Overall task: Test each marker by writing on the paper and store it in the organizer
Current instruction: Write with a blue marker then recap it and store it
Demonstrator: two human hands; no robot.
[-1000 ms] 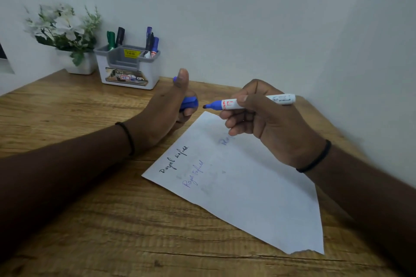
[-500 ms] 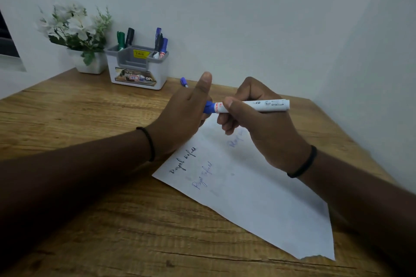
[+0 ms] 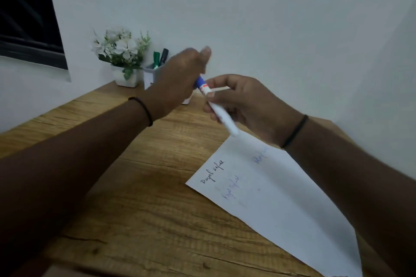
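Note:
A white marker with a blue cap [image 3: 219, 109] is held up over the wooden desk between both hands. My right hand [image 3: 249, 105] pinches its white barrel. My left hand [image 3: 180, 78] grips the blue cap end, thumb raised. The white paper [image 3: 281, 204] lies at the right with three short written lines, under my right forearm. The grey organizer [image 3: 149, 74] stands at the back against the wall, mostly hidden behind my left hand; a green marker [image 3: 155, 59] and a black marker [image 3: 164, 55] stick out of it.
A white pot of white flowers [image 3: 122, 56] stands left of the organizer. A dark window [image 3: 27, 11] fills the upper left. The wooden desk [image 3: 135, 198] ends at white walls behind and to the right.
The cap went onto the marker's tip. Both hands have lifted the marker and turned it, cap end pointing toward the organizer. The view swung right and up.

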